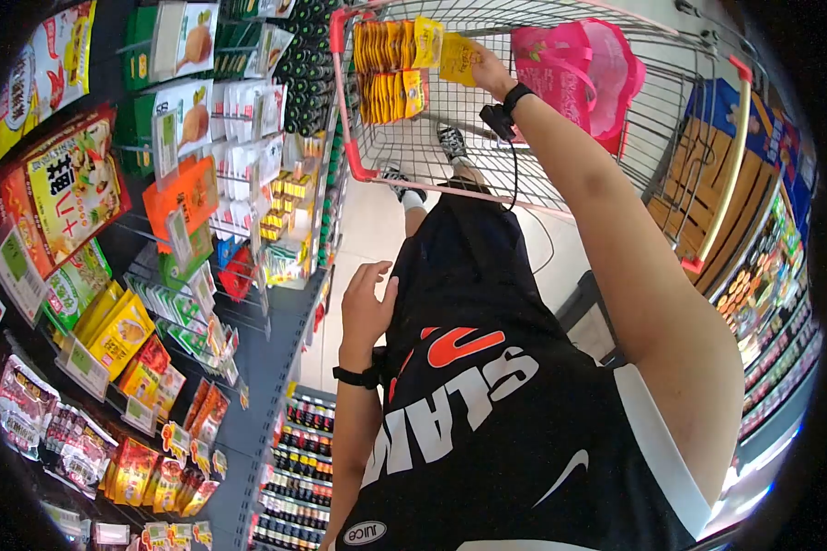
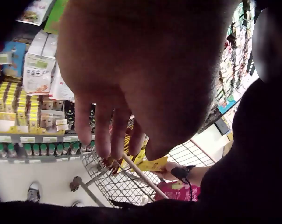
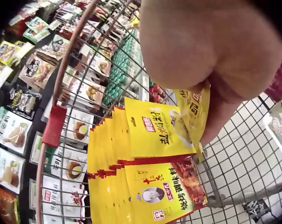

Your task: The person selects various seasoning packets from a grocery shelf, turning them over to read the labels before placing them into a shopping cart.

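Observation:
In the head view my right hand (image 1: 494, 73) reaches into the shopping cart (image 1: 351, 151) and pinches a yellow seasoning packet (image 1: 458, 58). The right wrist view shows this packet (image 3: 193, 109) bent upright between thumb and fingers. Beside it, yellow packets stand on edge in two rows; the front packet of one row (image 3: 152, 128) has a hang hole, and the other row (image 3: 166, 193) has red edges. My left hand (image 1: 368, 308) hangs loosely beside my shirt and holds nothing. In the left wrist view that hand's fingers (image 2: 103, 130) point down.
A pink bag (image 1: 560, 78) sits in the cart next to the right hand. Shelves of hanging seasoning packets (image 1: 64, 184) run along the left, with bottles (image 1: 303, 441) on lower shelves. At right stands a wooden slatted display (image 1: 708, 184). My shoes (image 1: 450, 142) show beneath the cart.

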Available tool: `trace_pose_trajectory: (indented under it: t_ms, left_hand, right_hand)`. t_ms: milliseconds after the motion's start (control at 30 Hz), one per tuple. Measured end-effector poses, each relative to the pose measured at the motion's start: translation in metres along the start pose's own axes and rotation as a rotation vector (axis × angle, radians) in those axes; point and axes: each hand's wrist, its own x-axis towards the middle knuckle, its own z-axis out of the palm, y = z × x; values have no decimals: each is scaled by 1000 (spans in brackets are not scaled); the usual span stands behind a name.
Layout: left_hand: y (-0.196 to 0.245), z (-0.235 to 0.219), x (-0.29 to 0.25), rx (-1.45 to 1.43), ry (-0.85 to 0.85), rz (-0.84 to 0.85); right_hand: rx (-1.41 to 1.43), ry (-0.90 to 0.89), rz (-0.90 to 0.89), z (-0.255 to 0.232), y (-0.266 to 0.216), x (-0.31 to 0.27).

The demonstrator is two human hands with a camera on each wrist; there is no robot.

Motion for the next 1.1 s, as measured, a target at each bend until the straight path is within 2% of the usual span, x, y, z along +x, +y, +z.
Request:
trace_pose_trajectory:
  t_ms: [100,167,200,233,300,400,500,567,700,767,800,900,1000,1067,1100]
  left_hand:
    - [3,10,-7,-58,3,-72]
    - [4,15,-9,-92,0,-95]
    - [5,17,-10,-97,-1,-107]
    - [6,18,-10,-101,0,-115]
    - [10,21,-7,-119,4,-131]
    - [11,22,-4,-136,2,-150]
    - [11,22,0,-117,-11,-149]
    - [9,19,5,-109,-13,-146]
    - [6,15,11,-114,-3,-140]
    - [5,12,15,-107,-8,-146]
    - [4,11,16,-106,-11,-150]
    - [-1,11,17,-108,-26,-172]
    - [-6,15,19,-113,-42,-199]
    - [-6,17,20,-125,-56,-225]
    - [-7,19,21,-125,-58,-230]
  right_hand:
    - [-59,20,31,4,2,10]
    - [-444,108,-60,-4,37,37]
    - [-636,153,-112,-1,35,39]
    - [-523,127,-14,-1,31,39]
    - [-303,92,-56,2,21,36]
    - [-250,71,-103,1,35,51]
    - [-203,19,-89,-12,85,89]
    - [-181,2,-90,-12,87,98]
    - [-165,-21,-88,7,19,51]
    - [-26,-10,129,13,9,57]
    - [45,-4,239,14,10,60]
    - [189,-25,313,14,20,77]
    - [300,-156,256,5,27,85]
    - [388,-11,289,19,7,75]
    - [364,-21,294,21,12,79]
